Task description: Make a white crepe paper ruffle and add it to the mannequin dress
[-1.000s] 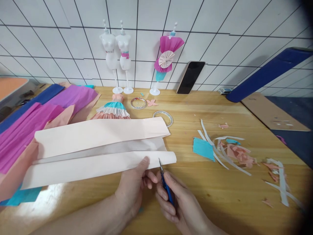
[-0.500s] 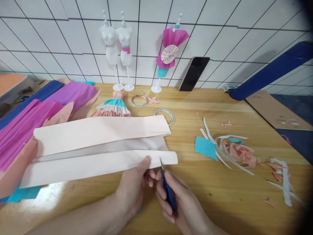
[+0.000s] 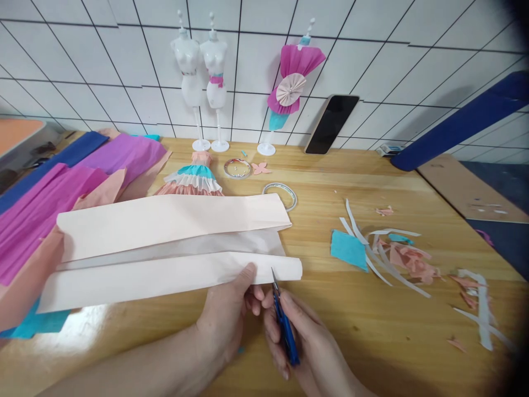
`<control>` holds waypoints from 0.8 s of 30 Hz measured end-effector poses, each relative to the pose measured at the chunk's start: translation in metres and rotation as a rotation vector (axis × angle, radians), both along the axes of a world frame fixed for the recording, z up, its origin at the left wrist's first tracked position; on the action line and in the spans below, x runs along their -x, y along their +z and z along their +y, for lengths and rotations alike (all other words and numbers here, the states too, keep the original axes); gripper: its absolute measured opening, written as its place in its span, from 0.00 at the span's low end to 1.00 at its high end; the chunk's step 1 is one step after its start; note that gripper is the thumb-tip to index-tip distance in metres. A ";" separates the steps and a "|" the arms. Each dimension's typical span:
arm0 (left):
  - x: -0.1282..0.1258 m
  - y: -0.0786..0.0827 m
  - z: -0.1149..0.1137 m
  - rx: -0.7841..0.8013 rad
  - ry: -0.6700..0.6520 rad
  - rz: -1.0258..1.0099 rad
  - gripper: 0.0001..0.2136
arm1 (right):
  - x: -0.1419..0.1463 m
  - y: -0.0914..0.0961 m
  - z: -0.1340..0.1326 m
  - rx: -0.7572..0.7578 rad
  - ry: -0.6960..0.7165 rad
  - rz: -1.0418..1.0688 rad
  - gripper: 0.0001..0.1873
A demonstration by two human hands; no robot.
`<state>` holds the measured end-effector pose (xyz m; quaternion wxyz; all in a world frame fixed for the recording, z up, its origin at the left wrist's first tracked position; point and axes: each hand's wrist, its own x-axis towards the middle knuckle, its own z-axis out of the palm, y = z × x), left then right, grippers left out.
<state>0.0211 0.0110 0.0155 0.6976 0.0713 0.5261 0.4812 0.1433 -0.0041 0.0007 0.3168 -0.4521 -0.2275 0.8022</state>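
Note:
A long folded sheet of pale pink paper (image 3: pixel 165 248) lies across the wooden table (image 3: pixel 351 331). My left hand (image 3: pixel 229 317) pinches the near edge of that sheet close to its right end, thumb on top. My right hand (image 3: pixel 301 344) is closed round blue-handled scissors (image 3: pixel 283 325), whose tip touches the paper's near edge just right of my left thumb.
Crepe paper in magenta, purple, blue and peach (image 3: pixel 61 187) is piled at the left. Three small mannequins (image 3: pixel 206 71) stand by the tiled wall, one in a pink dress. A paper dress (image 3: pixel 192 179), tape rolls (image 3: pixel 281 193), a phone (image 3: pixel 333 124) and paper scraps (image 3: pixel 392 253) lie around.
Both hands and the scissors stay at the paper's near edge; the view has shifted slightly, and the right hand sits a little lower.

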 end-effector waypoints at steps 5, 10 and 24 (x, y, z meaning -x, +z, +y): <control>0.002 -0.003 -0.002 -0.017 0.008 0.012 0.22 | 0.004 -0.001 0.003 0.023 -0.035 0.005 0.21; 0.002 -0.007 -0.004 -0.025 -0.005 0.053 0.23 | 0.006 0.002 0.006 0.058 -0.059 0.010 0.22; -0.002 -0.012 -0.008 -0.015 0.015 0.006 0.22 | 0.015 0.004 0.009 0.070 -0.105 0.033 0.23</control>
